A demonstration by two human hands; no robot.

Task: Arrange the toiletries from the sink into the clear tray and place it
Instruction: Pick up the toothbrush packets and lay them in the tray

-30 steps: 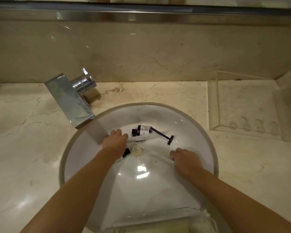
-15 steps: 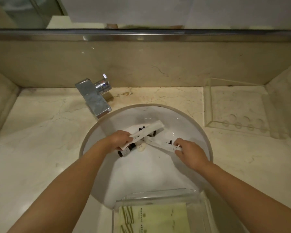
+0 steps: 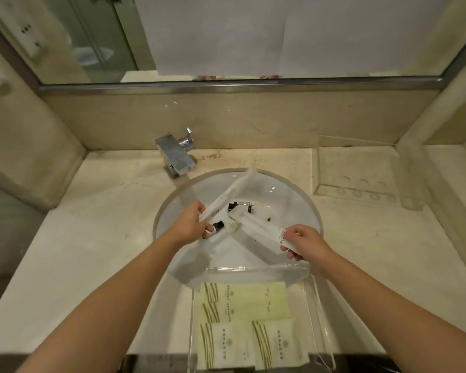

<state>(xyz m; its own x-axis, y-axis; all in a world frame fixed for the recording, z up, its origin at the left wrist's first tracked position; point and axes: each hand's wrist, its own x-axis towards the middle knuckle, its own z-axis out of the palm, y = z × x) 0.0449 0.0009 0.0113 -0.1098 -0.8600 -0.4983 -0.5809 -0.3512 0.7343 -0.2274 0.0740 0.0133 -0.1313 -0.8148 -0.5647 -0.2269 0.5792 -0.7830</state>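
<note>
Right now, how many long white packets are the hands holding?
2. The left hand grips one long white packet slanting up over the sink. The right hand pinches the other packet, lower and nearer the clear tray.

Warm, yellowish, rather dim light falls from overhead. Small bright glints sit on the round white ceramic sink (image 3: 288, 200), and the chrome square-bodied tap (image 3: 176, 157) gleams. Soft arm shadows fall into the basin. The wide lens bows the steel mirror ledge (image 3: 240, 86) and the edges, and far corners go soft.
</note>
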